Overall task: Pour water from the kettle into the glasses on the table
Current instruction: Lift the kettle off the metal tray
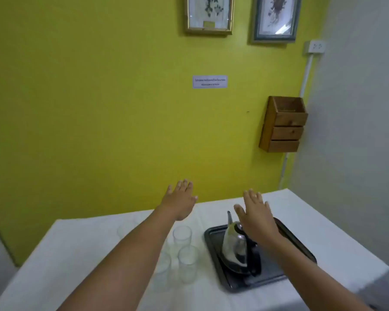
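A shiny steel kettle (235, 248) with a black handle and thin spout stands on a dark tray (213, 239) on the white-clothed table (76, 254). Several clear empty glasses stand left of the tray; one glass (182, 235) is behind another glass (188, 263), and a third glass (161, 272) is partly hidden by my left forearm. My left hand (180, 199) is stretched forward above the table's far edge, fingers apart, holding nothing. Palm down with fingers spread, my right hand (257, 217) hovers just over the kettle's top and hides its lid.
A yellow wall rises right behind the table, with a small wooden drawer box (283, 124) mounted at the right, a paper label and two framed pictures above. A grey wall closes off the right side. A faint fourth glass (126, 228) stands far left.
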Tool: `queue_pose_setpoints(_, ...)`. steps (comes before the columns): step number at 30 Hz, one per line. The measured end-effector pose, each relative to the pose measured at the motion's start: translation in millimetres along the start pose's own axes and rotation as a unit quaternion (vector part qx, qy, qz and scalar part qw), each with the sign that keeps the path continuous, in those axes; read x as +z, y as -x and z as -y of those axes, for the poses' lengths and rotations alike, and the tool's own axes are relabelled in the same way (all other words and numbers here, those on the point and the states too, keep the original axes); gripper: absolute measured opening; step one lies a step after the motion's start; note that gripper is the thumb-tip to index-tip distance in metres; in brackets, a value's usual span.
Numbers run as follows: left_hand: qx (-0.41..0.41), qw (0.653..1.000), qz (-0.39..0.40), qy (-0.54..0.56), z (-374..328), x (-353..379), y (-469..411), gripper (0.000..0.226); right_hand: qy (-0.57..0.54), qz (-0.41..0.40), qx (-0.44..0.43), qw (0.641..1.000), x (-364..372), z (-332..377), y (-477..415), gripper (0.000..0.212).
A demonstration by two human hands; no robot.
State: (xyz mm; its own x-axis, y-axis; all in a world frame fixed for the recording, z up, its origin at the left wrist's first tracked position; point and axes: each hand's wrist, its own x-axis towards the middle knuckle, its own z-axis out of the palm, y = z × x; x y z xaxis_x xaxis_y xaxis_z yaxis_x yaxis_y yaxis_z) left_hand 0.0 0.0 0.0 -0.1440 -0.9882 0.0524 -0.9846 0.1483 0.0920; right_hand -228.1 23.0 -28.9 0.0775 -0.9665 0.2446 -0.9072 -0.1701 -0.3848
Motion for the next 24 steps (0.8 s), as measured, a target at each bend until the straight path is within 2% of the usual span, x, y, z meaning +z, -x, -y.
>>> queue_pose_setpoints(6, 0.102, 0.994, 0.000, -0.039, -38, 59, 6, 0.056, -0.067, -0.022, 0.086, 0.994, 58, -43, 77, 0.063)
queue_pose_setpoints(12, 0.160, 0.985, 0.013, -0.060, -77, 100, 5, 0.055, -0.090, -0.041, 0.120, 0.988, 109, -49, 92, 0.065)
queue_pose_setpoints(15, 0.176, 0.983, 0.013, -0.049, -90, 116, 1, 0.056, -0.095, -0.051, 0.114, 0.988, 131, -53, 91, 0.065)
queue_pose_setpoints(19, 0.209, 0.976, -0.011, -0.060, -99, 127, -10, 0.055, -0.062, -0.068, 0.095, 0.991, 146, -73, 88, 0.084)
queue_pose_setpoints(24, 0.238, 0.969, -0.022, -0.059, -105, 140, -26, 0.054, -0.013, -0.060, 0.046, 0.997, 150, -102, 82, 0.086)
